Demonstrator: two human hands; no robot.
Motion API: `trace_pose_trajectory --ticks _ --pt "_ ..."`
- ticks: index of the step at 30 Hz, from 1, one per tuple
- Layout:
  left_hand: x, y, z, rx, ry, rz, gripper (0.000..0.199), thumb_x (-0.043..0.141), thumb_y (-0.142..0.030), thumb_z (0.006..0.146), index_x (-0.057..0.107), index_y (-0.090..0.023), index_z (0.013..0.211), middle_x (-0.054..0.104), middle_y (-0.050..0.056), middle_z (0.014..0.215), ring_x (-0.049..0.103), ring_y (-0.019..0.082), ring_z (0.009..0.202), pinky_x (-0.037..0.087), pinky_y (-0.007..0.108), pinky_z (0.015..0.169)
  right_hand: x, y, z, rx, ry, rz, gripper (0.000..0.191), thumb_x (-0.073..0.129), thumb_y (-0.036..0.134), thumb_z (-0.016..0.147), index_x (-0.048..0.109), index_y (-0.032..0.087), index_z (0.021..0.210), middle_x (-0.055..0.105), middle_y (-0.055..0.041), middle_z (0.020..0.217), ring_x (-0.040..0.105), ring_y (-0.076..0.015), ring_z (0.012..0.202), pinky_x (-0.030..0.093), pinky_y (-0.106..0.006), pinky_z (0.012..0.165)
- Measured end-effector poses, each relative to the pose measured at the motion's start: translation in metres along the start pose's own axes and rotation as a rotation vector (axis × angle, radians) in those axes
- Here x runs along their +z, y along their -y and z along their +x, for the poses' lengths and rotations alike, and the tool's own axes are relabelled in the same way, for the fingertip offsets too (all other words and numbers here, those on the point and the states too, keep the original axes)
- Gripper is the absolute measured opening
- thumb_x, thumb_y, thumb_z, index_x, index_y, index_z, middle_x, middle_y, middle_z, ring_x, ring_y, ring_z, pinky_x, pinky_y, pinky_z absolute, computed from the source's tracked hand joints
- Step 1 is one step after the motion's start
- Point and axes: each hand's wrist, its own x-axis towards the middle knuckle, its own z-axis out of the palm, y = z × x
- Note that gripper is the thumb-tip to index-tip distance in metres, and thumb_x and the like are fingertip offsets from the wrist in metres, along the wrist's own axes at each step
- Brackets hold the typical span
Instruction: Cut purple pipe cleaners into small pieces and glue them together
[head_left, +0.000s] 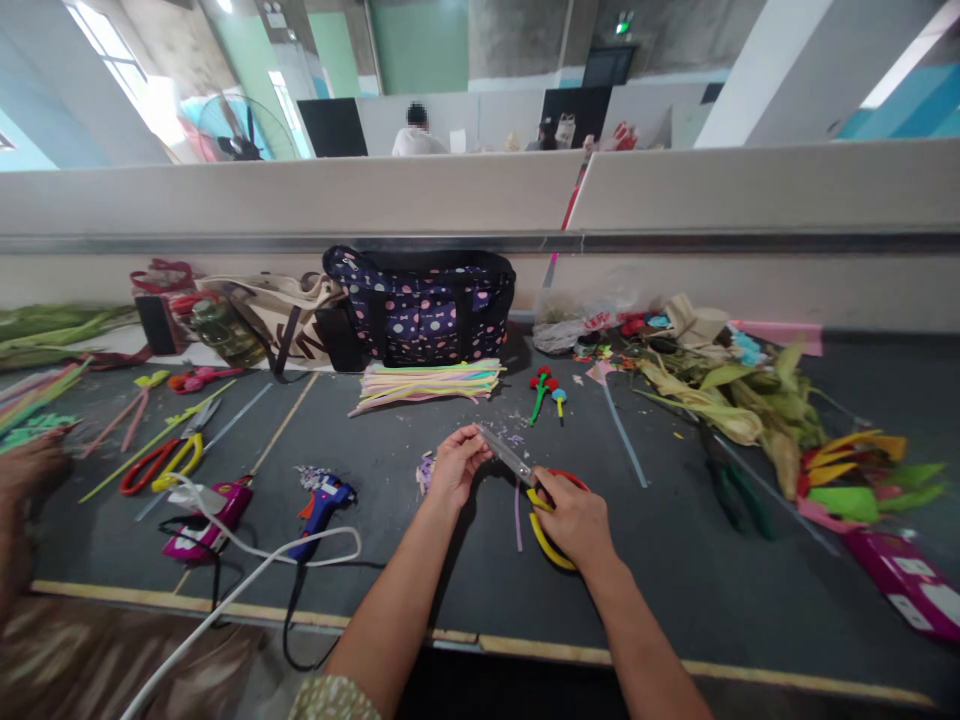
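Observation:
My right hand (576,518) is closed round the red and yellow handles of scissors (510,456), whose metal blades point up and left. Fingers of my left hand (459,468) are pinched together at the blade tips; what they grip there is too small to make out. Below the blades, between my hands, is a thin purple strip (518,520). Small purple scraps (425,473) lie beside my left hand, with pale bits scattered beyond it. A red and green pipe-cleaner flower (539,395) and a small blue and yellow one (559,400) lie farther back.
A bundle of pastel pipe cleaners (427,383) lies before a dotted bag (439,310). To the left are a blue glue gun (321,515), a white cable (255,570), other scissors (169,460) and another person's hand (37,465). Dried husks (720,400) and pliers (731,490) lie right.

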Motion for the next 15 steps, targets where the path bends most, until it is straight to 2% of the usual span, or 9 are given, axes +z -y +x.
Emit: trace_pose_trajectory --ticks 15 --pt "0.0018 -0.0002 -0.0006 -0.005 -0.025 -0.008 0.023 0.077 -0.014 0.060 0.064 -0.012 0.079 0.062 0.000 0.061 0.059 0.009 0.054 0.052 0.021 0.060 0.0004 0.0003 -0.0012 -0.013 0.010 0.021 0.028 0.047 0.023 0.080 0.059 0.027 0.105 0.066 0.0013 0.080 0.059 -0.0125 0.068 0.031 -0.022 0.058"
